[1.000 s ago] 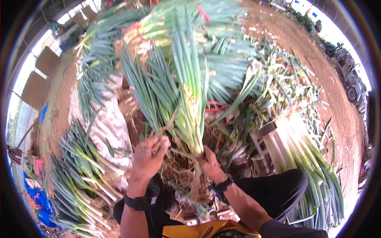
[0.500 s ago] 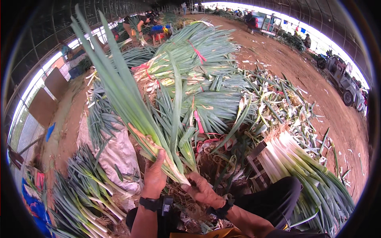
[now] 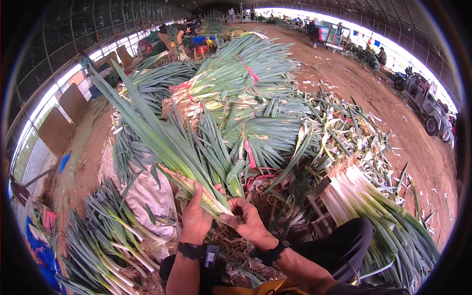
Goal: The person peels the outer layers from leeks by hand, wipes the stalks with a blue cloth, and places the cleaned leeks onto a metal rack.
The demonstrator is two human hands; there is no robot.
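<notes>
A leek point(image 3: 156, 140) with long green leaves slants up and to the left in front of me. My left hand point(image 3: 197, 215) wraps round its pale lower stem, with brownish outer skin showing above the fingers. At the stem's lower end, my right hand point(image 3: 250, 225) closes thumb and fingers on the same leek. A loose bunch of leeks point(image 3: 216, 152) lies just beyond my hands. Past it stands a heap of leek bundles point(image 3: 246, 73) tied with pink-red ribbon. On my right, peeled white-stemmed leeks point(image 3: 361, 196) rest in a row on a low frame point(image 3: 319, 209).
More unpeeled leeks point(image 3: 110, 241) lie at the lower left beside a whitish sack point(image 3: 147, 191). Leek trimmings point(image 3: 354, 128) are piled at right. A dirt path point(image 3: 339, 64) runs past a vehicle point(image 3: 427, 101). Another person point(image 3: 172, 37) bends over farther off.
The leek's leaves have tipped lower and to the left. A separate leaf that stood upright beside it no longer shows there. My right hand has moved slightly up along the stem.
</notes>
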